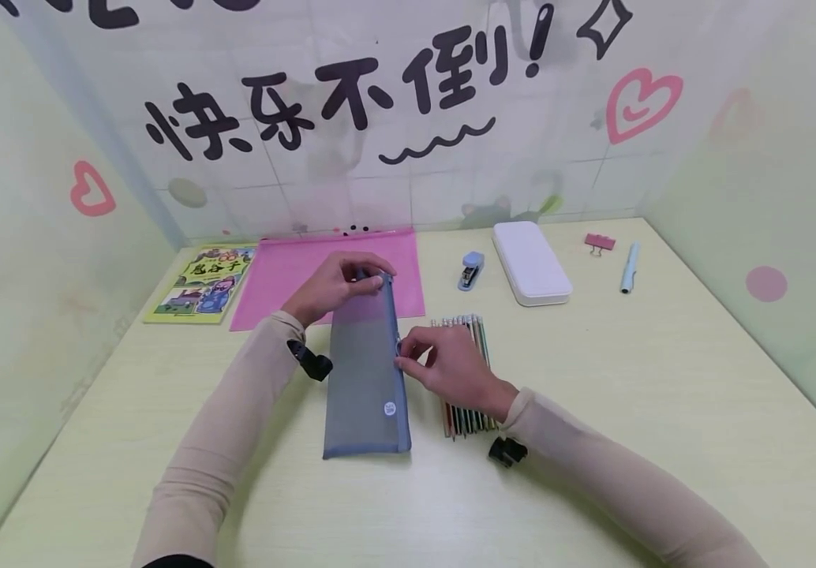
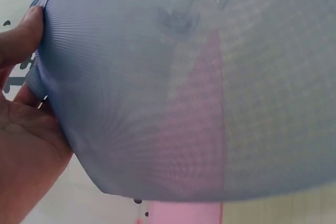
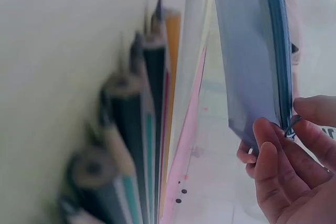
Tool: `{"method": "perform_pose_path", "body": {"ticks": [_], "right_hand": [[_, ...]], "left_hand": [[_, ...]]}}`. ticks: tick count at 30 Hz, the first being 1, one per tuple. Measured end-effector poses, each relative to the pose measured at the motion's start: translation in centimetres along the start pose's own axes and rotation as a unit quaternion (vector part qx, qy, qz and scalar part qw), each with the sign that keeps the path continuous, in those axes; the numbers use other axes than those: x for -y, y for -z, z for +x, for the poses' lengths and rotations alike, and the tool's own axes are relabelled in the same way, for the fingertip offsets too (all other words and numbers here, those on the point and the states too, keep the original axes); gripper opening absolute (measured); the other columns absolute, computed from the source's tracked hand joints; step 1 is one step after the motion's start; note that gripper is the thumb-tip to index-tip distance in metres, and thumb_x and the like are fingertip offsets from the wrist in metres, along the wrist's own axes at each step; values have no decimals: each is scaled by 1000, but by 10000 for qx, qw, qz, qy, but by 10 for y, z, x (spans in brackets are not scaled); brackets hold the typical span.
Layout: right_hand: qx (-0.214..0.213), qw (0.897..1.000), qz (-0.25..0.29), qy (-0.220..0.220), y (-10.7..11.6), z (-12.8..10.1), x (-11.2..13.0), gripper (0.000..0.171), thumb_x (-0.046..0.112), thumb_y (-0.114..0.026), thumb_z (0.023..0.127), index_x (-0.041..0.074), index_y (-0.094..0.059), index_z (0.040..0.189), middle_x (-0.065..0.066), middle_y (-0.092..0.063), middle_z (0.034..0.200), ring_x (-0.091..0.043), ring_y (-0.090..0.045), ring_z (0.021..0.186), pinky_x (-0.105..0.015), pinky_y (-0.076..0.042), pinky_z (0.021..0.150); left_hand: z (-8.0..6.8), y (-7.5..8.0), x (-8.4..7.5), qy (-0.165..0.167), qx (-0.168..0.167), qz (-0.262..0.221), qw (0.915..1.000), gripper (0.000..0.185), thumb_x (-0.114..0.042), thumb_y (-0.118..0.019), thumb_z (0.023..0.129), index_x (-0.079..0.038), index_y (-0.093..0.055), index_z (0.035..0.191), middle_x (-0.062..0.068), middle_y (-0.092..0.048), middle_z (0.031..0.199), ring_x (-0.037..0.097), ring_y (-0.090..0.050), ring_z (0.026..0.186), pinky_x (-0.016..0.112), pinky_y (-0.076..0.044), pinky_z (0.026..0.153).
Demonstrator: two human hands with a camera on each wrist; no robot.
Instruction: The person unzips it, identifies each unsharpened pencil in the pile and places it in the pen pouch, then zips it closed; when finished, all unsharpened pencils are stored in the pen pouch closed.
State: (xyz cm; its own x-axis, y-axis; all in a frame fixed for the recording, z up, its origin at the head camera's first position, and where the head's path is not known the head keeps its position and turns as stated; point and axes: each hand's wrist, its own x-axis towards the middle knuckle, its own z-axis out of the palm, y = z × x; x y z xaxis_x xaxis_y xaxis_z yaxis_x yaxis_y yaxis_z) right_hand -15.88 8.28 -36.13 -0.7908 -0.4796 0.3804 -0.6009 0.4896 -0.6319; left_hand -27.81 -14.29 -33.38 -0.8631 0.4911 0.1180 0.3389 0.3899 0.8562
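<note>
From the head view, the far end of the grey pencil bag (image 1: 365, 371) is pinched by the left hand (image 1: 337, 285), and its zipper is pinched by the right hand (image 1: 451, 367), just beside the pencils (image 1: 466, 377). At the left wrist, the bag (image 2: 178, 87) is gripped by curled fingers (image 2: 21, 35). At the right wrist, the zipper pull (image 3: 292, 124) is clamped between fingertips (image 3: 268, 140), with the pencils (image 3: 131, 145) close by.

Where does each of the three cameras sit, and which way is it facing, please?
Head: worn high, looking forward and down at the desk; both forearms, left hand and right hand show on the grey mesh pouch.
Left wrist: close under the pouch's mesh; only thumb and palm show.
Right wrist: low along the desk, past the pencils to the pouch's zip edge; fingers show.
Shared: all three see the pouch.
</note>
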Motion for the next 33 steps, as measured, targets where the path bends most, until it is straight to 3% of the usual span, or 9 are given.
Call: {"method": "perform_pose_path", "body": {"ticks": [12,17,21,25,28,33], "right_hand": [[1025,9940,204,318,9,-21,21,13,15,-73,90,15,-64,81,7,-72,81,0,-63,77,-20,-55,67],[1010,9916,119,802,13,-29,31,19,17,-75,89,14,-59,78,8,-65,75,0,-57,72,-21,-54,67],[750,9902,2,1177,11,-33,35,23,15,-74,89,15,-56,75,8,-57,69,2,-51,67,-20,-53,66],[397,9886,-388,1400,8,-33,36,29,13,-74,89,15,-52,71,7,-50,64,2,-42,64,-14,-42,61],[268,9850,-691,1557,7,-34,35,29,14,-75,88,15,-51,71,6,-49,64,1,-39,64,-12,-33,60],[54,9777,-962,1868,6,-35,35,21,14,-76,88,15,-58,76,7,-55,69,0,-44,65,-10,-36,61]], "left_hand": [[0,13,21,443,-711,-434,9955,23,-20,-65,98,-21,-72,120,1,-69,109,20,-57,95,32,-46,83],[-2,19,30,719,-918,-721,9906,25,-20,-63,99,-20,-70,123,0,-64,107,20,-55,97,32,-44,84],[-4,20,34,697,-966,-732,9902,28,-19,-62,100,-17,-68,127,-1,-62,105,19,-53,95,31,-45,82],[-5,16,35,577,-829,-496,9937,26,-22,-62,99,-20,-69,124,1,-64,108,19,-56,99,32,-46,84],[-5,12,35,486,-489,-77,9976,27,-27,-62,100,-20,-68,125,2,-67,116,19,-59,108,36,-47,93],[-7,1,25,475,5,822,9955,41,-42,-61,98,-18,-62,131,2,-65,128,22,-57,123,48,-43,109]]}}
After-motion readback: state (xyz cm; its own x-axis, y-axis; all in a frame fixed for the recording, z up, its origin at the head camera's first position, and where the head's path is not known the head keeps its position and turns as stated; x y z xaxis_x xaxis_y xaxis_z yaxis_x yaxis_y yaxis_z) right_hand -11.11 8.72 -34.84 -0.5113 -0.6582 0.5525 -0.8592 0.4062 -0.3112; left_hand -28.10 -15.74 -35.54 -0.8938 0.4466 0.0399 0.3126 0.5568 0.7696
